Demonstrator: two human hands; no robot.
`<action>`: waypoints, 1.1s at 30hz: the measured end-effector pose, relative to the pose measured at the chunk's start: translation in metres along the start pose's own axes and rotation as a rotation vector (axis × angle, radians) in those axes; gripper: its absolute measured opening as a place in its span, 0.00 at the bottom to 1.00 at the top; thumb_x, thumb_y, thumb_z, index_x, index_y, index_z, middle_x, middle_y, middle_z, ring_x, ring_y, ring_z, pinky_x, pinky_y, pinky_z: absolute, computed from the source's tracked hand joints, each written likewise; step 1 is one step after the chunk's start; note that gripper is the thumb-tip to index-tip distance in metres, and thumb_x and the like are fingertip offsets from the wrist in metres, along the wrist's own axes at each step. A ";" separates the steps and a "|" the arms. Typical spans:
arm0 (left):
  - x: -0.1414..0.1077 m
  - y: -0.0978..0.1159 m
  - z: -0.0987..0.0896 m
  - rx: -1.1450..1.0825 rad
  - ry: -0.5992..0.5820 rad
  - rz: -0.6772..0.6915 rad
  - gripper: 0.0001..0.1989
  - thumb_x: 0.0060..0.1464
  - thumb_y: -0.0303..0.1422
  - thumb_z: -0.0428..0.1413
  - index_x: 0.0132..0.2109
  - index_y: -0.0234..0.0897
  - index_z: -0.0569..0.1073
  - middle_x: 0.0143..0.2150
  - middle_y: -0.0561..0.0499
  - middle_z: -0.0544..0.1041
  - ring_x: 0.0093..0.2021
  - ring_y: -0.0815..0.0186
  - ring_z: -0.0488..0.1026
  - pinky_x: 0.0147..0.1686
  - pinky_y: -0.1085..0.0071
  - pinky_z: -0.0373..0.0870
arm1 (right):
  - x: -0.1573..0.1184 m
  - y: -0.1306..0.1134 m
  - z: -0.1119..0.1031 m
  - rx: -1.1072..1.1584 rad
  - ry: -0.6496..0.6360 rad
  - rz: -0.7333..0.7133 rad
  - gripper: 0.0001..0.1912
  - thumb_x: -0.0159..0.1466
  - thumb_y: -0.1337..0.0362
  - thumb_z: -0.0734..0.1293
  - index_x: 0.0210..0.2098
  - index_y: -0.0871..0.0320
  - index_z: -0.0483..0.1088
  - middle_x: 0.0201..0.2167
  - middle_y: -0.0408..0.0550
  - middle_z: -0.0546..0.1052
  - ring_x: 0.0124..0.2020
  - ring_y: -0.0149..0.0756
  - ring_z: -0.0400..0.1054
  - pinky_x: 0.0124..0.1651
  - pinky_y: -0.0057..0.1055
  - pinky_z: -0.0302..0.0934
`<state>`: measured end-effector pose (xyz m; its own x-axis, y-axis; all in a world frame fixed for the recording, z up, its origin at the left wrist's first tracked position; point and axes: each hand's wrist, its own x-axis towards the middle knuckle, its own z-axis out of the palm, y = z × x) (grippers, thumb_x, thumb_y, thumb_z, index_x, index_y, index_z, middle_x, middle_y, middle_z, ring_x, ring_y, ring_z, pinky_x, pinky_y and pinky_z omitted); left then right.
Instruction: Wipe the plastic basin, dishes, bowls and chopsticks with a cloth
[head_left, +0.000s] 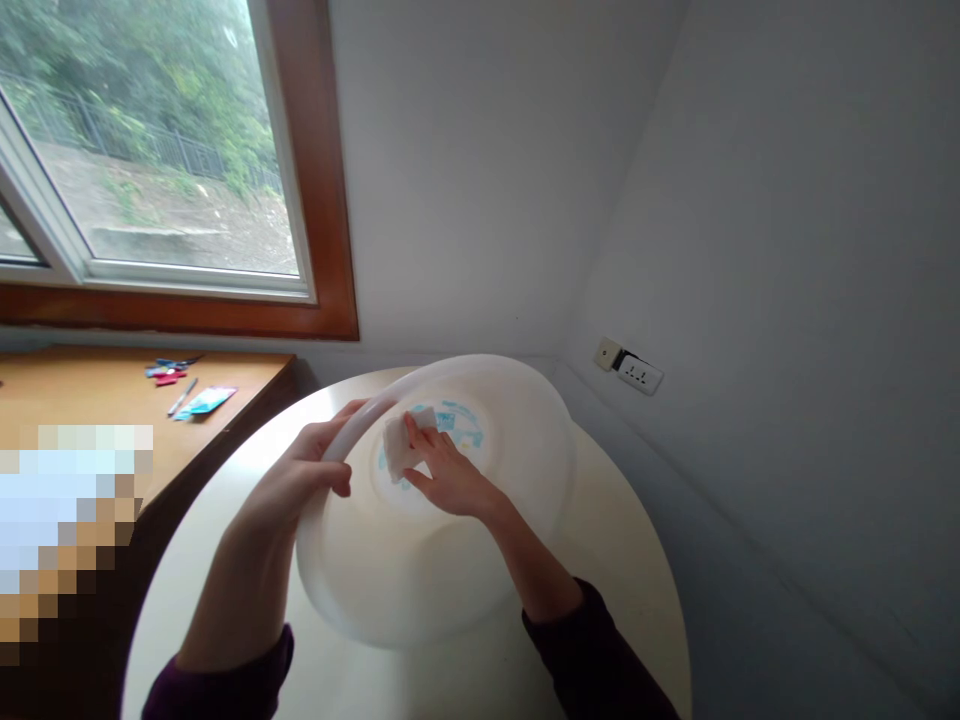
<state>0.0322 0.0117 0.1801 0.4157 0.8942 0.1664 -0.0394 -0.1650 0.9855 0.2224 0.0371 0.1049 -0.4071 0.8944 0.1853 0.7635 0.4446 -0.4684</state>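
the basin [517, 440] tilts toward the viewer at the centre of the frame, over a round white surface [630, 610]. the left hand [307, 465] has its fingers closed around the rim at the left, thumb on the near side. the right hand [454, 475] keeps its fingers partly bent, gripping a folded white tissue [399, 450] against the middle of the basin, over blue print [465, 425]. wiping well here likely calls for even, flat pressure, with the rim held firmly so the basin does not rock; overlapping strokes outward from the middle should miss less.

at the left of the frame a wooden surface [247, 370] carries a blue packet [211, 401], a pen [182, 397] and small red and dark items too blurred to name. a window [157, 150] fills the upper left; a socket [640, 374] sits on the right wall [810, 300].
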 end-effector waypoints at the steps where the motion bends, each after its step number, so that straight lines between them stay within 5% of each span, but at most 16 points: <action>1: 0.000 0.000 0.000 -0.003 0.001 0.001 0.29 0.30 0.26 0.51 0.44 0.49 0.78 0.46 0.55 0.75 0.50 0.46 0.67 0.48 0.58 0.67 | 0.000 0.002 0.000 -0.013 0.014 0.014 0.38 0.64 0.61 0.59 0.66 0.56 0.31 0.56 0.57 0.59 0.54 0.46 0.54 0.54 0.43 0.55; 19: 0.003 -0.006 0.000 -0.052 -0.014 0.096 0.30 0.30 0.23 0.51 0.45 0.47 0.78 0.52 0.55 0.73 0.58 0.46 0.60 0.56 0.56 0.60 | -0.003 0.030 0.011 -0.310 0.272 0.283 0.37 0.63 0.66 0.57 0.65 0.58 0.32 0.50 0.58 0.63 0.48 0.47 0.59 0.40 0.36 0.63; 33: 0.005 -0.011 -0.002 0.073 -0.015 0.158 0.32 0.33 0.24 0.52 0.50 0.44 0.74 0.57 0.53 0.68 0.54 0.47 0.64 0.49 0.57 0.66 | -0.020 0.049 0.033 -0.360 0.229 0.486 0.36 0.64 0.64 0.55 0.65 0.67 0.32 0.53 0.63 0.62 0.47 0.45 0.63 0.41 0.35 0.62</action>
<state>0.0331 0.0193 0.1698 0.4235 0.8482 0.3182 -0.0392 -0.3338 0.9418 0.2517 0.0400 0.0498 0.1142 0.9682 0.2228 0.9704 -0.0606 -0.2339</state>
